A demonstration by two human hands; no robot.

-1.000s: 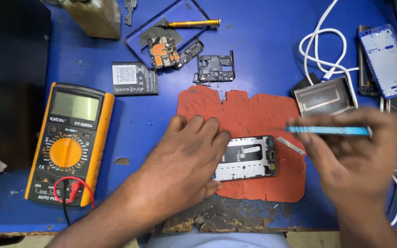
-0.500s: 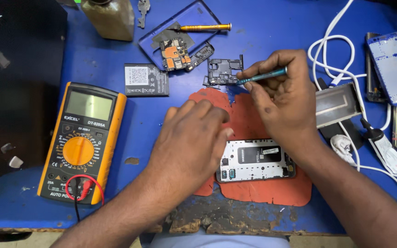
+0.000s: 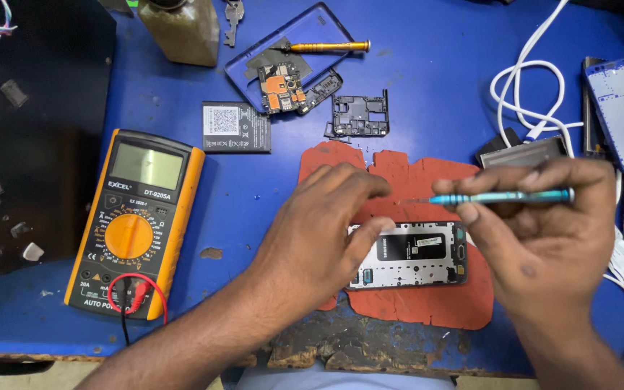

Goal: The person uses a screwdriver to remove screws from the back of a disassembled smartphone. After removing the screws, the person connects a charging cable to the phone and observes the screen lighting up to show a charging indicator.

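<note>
Screwdriver [image 3: 503, 196] in right hand [image 3: 543, 238]

blue bench [image 3: 442, 94] carries multimeter [image 3: 135, 224], red mat [image 3: 427, 303], white cable [image 3: 525, 87].

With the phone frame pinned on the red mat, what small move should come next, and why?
Probably tilt the teal screwdriver tip down onto the opened phone: the right hand holds it level above the frame, while the left hand steadies the phone's left end on the red mat.
</note>
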